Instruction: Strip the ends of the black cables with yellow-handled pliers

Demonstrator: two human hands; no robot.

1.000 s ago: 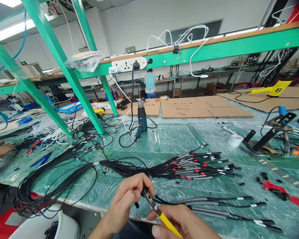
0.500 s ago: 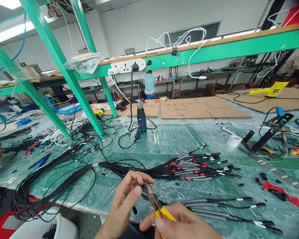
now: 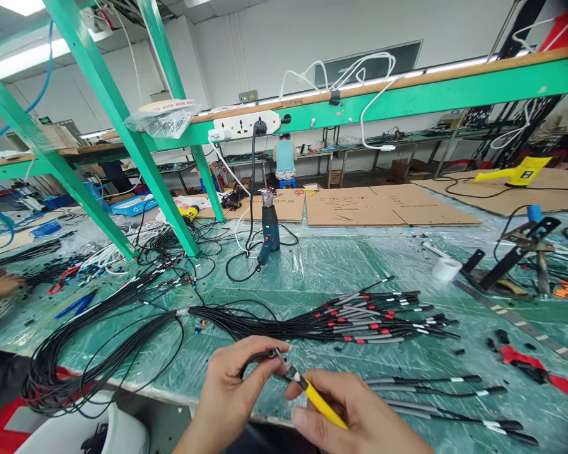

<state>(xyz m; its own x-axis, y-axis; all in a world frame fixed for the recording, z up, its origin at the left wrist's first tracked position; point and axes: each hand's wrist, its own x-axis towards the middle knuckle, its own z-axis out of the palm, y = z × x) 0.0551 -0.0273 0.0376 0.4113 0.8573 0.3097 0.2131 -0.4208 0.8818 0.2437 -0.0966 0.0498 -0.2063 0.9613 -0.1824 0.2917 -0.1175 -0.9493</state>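
Observation:
Near the front edge of the table, my left hand (image 3: 231,391) pinches a black cable (image 3: 252,361) between thumb and fingers. My right hand (image 3: 355,410) is wrapped round the yellow handles of a pair of pliers (image 3: 322,403). The metal jaws point up and left and meet the cable's end at my left fingertips; whether they grip it I cannot tell. Just beyond my hands lies a large bundle of black cables (image 3: 265,326) with grey sleeves and red and white tags. More grey-sleeved cables (image 3: 430,408) lie to the right of my right hand.
A heat gun (image 3: 271,230) stands behind the bundle. To the right are a tape roll (image 3: 446,269), a metal clamp fixture (image 3: 511,258) and red-and-black scraps (image 3: 532,366). Blue-handled pliers (image 3: 76,305) lie at left, near another person's hand (image 3: 0,287). A white bucket (image 3: 127,435) stands below the edge.
The pliers have turned, so their handles now look closed together and the jaws sit at the cable end. A black cable loop now shows in my left hand. The other person's hand reached further in.

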